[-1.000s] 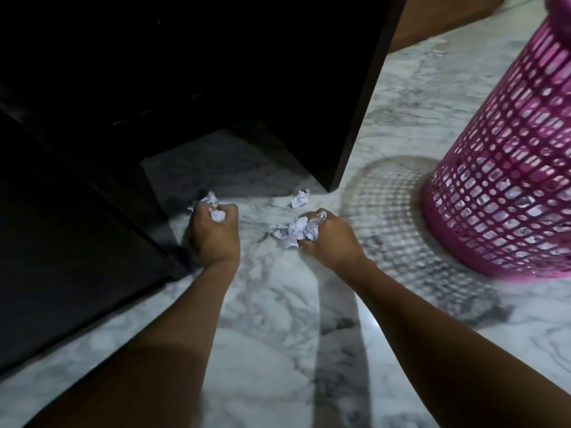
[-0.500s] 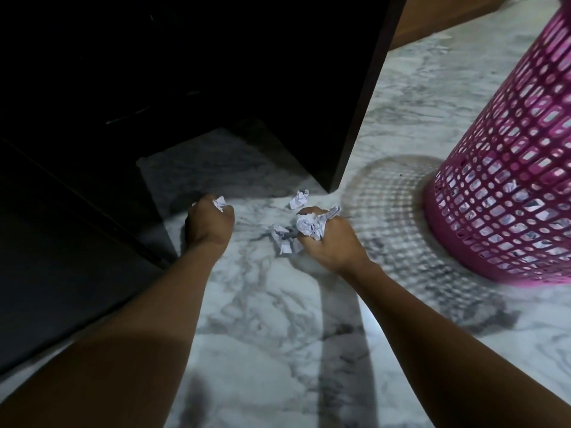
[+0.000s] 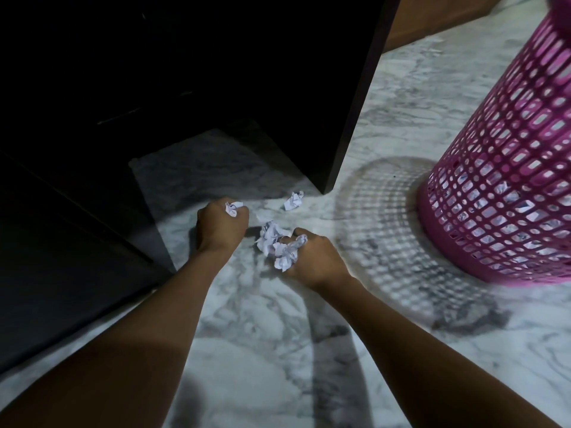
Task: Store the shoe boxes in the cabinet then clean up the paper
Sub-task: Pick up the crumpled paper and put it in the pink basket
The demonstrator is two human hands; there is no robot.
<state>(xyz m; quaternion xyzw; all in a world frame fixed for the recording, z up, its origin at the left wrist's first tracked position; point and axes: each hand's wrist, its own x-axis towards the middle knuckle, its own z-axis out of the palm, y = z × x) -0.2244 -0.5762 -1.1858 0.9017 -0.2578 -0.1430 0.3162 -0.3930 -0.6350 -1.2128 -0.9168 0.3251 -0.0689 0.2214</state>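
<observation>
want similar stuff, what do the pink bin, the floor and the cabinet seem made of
Bin: likely moulded plastic, judging by its even lattice of holes. Floor: marble or marble-look tile, white with grey veins, slight sheen. Cabinet: dark panels, perhaps wood or laminate; too dim to tell.

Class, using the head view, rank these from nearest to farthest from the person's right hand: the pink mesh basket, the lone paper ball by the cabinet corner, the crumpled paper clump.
1. Crumpled paper clump: gripped by the right hand, on its left.
2. Lone paper ball: ahead, by the cabinet corner.
3. Pink mesh basket: far right.
</observation>
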